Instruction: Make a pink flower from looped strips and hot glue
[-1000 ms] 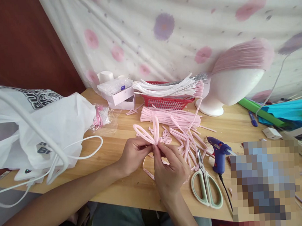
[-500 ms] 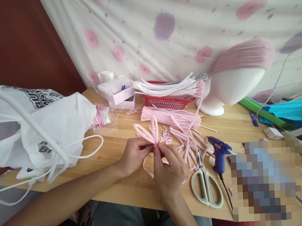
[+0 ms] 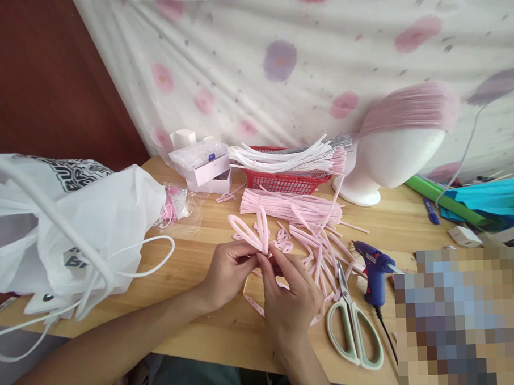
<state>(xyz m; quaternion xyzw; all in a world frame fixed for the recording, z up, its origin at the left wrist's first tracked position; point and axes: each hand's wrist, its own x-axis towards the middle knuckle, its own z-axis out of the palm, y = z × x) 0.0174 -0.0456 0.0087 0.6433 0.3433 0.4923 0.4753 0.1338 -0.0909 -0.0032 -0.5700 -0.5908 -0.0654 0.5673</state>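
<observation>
Two upright loops of a pink pipe cleaner [image 3: 247, 232] stand above my fingertips, spread in a V. My left hand [image 3: 232, 273] pinches the base of the loops from the left. From the right, my right hand [image 3: 292, 293] closes thumb and fingers on the same base, so the join itself is mostly hidden. Just behind the hands lie small curled pink pieces [image 3: 284, 240]. A pink measuring tape [image 3: 254, 304] curves on the table under my hands. Right of my right hand are scissors [image 3: 352, 324] with pale green handles, lying with blades apart.
A blue glue gun [image 3: 374, 272] stands right of the scissors. Pink pipe cleaners [image 3: 283, 205] lie bundled before a red basket [image 3: 277, 183] of white ones. A foam head [image 3: 402, 158] stands behind. White bags [image 3: 109, 221] and a cable [image 3: 168, 250] are at left; white boxes [image 3: 207, 175] sit behind.
The view has tilted up slightly, so things sit lower in the picture. My right fingertips have shifted slightly at the loops' base; both hands keep their pinch.
</observation>
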